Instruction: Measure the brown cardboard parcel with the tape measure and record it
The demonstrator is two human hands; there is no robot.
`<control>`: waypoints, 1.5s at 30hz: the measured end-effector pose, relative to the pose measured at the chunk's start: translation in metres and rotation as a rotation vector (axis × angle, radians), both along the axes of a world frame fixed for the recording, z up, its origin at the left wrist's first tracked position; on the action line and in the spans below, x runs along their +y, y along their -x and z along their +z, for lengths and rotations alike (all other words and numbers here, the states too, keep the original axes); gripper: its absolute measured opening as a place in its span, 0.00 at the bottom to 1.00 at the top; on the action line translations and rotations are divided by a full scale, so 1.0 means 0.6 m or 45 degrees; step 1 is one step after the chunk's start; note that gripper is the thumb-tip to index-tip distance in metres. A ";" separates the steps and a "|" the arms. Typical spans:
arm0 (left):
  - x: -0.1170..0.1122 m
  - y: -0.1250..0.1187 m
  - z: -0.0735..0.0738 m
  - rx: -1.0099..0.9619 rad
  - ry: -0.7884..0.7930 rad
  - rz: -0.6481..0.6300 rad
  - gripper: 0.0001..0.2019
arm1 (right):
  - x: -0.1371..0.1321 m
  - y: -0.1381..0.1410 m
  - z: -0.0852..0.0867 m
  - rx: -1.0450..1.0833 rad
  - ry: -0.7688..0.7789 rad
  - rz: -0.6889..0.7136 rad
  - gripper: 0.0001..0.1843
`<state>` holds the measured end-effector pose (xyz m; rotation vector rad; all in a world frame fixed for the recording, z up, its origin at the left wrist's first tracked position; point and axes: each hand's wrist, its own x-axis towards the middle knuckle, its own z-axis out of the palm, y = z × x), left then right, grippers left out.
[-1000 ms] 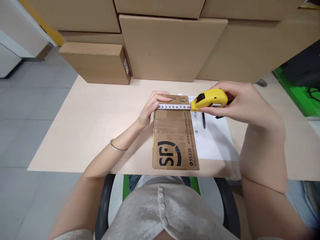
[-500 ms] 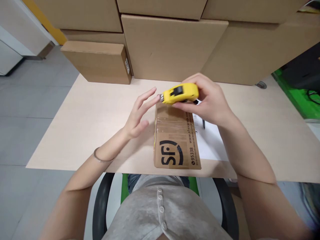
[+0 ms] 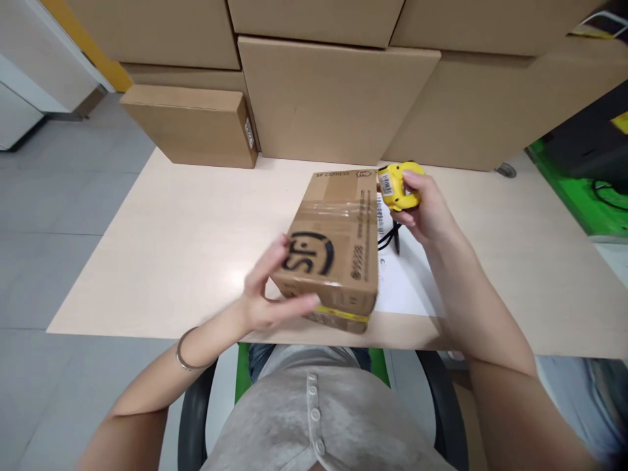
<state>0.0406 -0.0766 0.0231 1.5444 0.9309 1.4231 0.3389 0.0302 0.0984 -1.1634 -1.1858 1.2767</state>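
A brown cardboard parcel with a black logo and clear tape is tilted up at its near end above the pale wooden table. My left hand grips its near left corner, thumb under the front face and fingers on the side. My right hand is closed round a yellow tape measure just right of the parcel's far corner, with the tape wound in.
A white sheet of paper lies right of the parcel with a black pen on it. Large cardboard boxes are stacked along the table's far edge, with a smaller box at the far left. Green floor shows at right.
The tape has wound back into the yellow case and my right hand has drawn it to the right. My left hand has left the parcel's far edge, taken its near corner and lifted it.
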 end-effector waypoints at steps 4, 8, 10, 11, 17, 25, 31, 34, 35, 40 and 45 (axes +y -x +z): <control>-0.001 0.004 0.041 0.113 -0.127 0.240 0.27 | -0.050 -0.021 0.033 -0.231 -0.055 -0.160 0.18; -0.005 0.010 0.059 -0.209 0.443 0.007 0.32 | -0.117 -0.019 0.036 -0.480 0.055 -0.162 0.19; -0.005 0.014 0.053 -0.278 0.620 -0.028 0.33 | -0.142 -0.011 0.030 -0.618 0.103 -0.065 0.21; -0.003 0.016 0.048 -0.278 0.648 -0.021 0.35 | -0.150 -0.007 0.027 -0.708 0.105 -0.011 0.21; 0.013 0.013 0.029 -0.366 0.689 -0.050 0.34 | -0.155 0.027 0.014 -1.230 -0.416 -0.015 0.19; 0.036 0.001 0.012 -0.532 0.737 -0.068 0.35 | -0.131 0.086 0.003 -1.202 -0.655 0.333 0.21; 0.037 -0.001 0.004 -0.564 0.749 -0.092 0.34 | -0.131 0.104 -0.012 -1.299 -0.635 0.336 0.23; 0.037 0.000 -0.005 -0.558 0.744 -0.120 0.35 | -0.124 0.086 -0.009 -1.280 -0.710 0.171 0.29; 0.037 0.000 -0.007 -0.559 0.746 -0.135 0.35 | -0.117 0.072 -0.006 -1.263 -0.705 0.053 0.30; 0.032 -0.005 -0.012 -0.553 0.727 -0.161 0.35 | -0.067 -0.035 -0.010 -1.695 0.070 -0.181 0.29; 0.029 -0.007 -0.018 -0.543 0.728 -0.116 0.35 | -0.059 -0.073 -0.071 -2.038 0.473 0.315 0.27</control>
